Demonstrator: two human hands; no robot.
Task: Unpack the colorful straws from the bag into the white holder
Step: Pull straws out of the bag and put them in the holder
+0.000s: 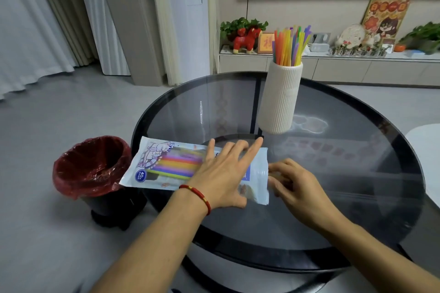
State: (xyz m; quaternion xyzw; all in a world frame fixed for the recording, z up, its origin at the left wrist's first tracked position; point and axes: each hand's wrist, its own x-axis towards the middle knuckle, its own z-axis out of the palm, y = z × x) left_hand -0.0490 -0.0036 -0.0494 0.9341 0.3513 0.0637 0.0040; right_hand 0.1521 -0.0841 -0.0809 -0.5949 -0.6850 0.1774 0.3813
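1. Lying flat on the round dark glass table, near its left edge: one white and blue printed plastic bag, lengthwise left to right, its left end overhanging the rim.
2. Contents of bag: colorful straws, seen through the clear window, laid parallel.
3. Left hand: palm down, fingers spread, pressing flat on the bag's right half; not closed around anything. A red cord bracelet circles the wrist.
4. Right hand: at the bag's right end, fingers curled and touching that edge; whether they pinch the plastic cannot be told.
5. Tall white ribbed cylindrical holder: upright on the table, beyond the bag and apart from it, with a bunch of colorful straws standing in it, tops fanned out.
6. Black bin with red liner: on the floor, just left of the table, below the bag's overhanging end.
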